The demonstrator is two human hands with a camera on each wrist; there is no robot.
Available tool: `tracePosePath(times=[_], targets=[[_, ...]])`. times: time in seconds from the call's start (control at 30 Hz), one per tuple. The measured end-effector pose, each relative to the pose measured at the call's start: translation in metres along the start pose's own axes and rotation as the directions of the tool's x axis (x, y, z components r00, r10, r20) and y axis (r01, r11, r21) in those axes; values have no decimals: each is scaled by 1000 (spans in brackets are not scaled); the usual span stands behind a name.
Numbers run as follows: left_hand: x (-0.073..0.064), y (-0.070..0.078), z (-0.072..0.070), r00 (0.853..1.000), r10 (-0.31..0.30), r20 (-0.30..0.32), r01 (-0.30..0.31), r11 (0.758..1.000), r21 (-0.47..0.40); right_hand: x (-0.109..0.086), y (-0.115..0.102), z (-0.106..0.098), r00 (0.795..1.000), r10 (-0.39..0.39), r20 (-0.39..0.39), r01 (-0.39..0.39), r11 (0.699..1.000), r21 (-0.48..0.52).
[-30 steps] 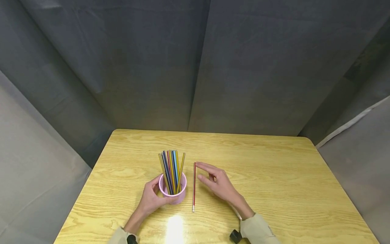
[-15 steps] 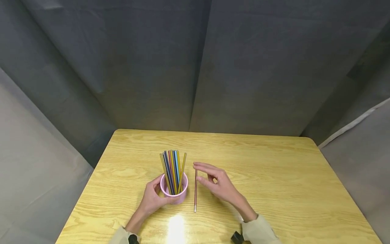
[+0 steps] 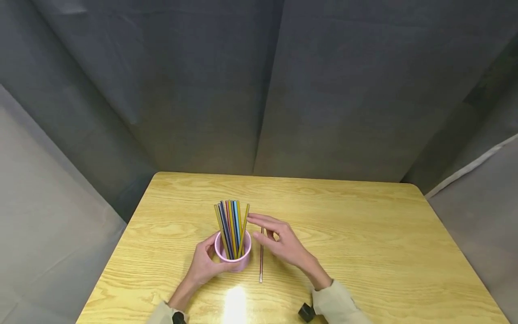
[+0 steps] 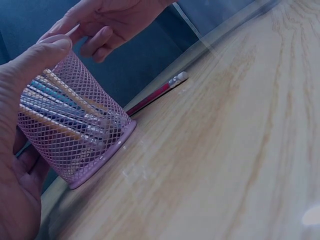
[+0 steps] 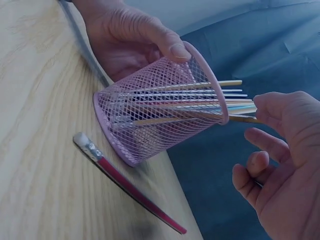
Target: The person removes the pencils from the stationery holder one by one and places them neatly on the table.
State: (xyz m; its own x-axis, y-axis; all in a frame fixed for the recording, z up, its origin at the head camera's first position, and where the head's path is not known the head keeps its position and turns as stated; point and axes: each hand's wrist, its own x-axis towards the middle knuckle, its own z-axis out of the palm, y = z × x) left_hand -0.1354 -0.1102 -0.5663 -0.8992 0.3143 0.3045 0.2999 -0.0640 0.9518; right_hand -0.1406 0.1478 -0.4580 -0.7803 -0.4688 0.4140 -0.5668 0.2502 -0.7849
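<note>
My left hand (image 3: 202, 265) grips a pink mesh pencil cup (image 5: 150, 135), thumb on the near side and fingers around the far side. Several pencils (image 3: 231, 225), yellow, dark blue, light blue and red, stand in it, leaning slightly apart. My right hand (image 3: 281, 243) is raised at the cup's right, its fingers extended with the fingertips right at the top of the rightmost yellow pencil (image 3: 244, 229). Below that hand a red pencil (image 5: 135, 192) lies on the table beside the cup, its white eraser end toward me; the right hand hides its far end in the head view.
The wood-grain table (image 3: 364, 238) extends widely to the right. Grey curtains (image 3: 202, 90) hang behind it and on both sides. A bright light reflection (image 3: 234, 303) shows on the tabletop in front of the cup.
My right hand has moved left, from beside the red pencil's far end to the pencils in the cup. The left hand keeps its grip on the cup; the red pencil still lies there.
</note>
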Motion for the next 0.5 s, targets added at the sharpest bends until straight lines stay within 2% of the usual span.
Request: tracePosePath(times=[0.03,0.13,0.27,0.5], targets=[[0,-1,0,1000,-1,2,1,1000,-2,0,1,1,1000,4,4,-4,1000,1],[-1,-1,0,1000,-14,2,14,1000,-8,-4,22,9,1000,13,13,-13,1000,5],[-1,-2,0,1000,0,6,0,1000,-10,-9,48,18,999,20,40,-20,1000,21],[-2,-2,-2,1000,9,4,-9,1000,-13,-6,47,16,995,-10,102,5,999,46]])
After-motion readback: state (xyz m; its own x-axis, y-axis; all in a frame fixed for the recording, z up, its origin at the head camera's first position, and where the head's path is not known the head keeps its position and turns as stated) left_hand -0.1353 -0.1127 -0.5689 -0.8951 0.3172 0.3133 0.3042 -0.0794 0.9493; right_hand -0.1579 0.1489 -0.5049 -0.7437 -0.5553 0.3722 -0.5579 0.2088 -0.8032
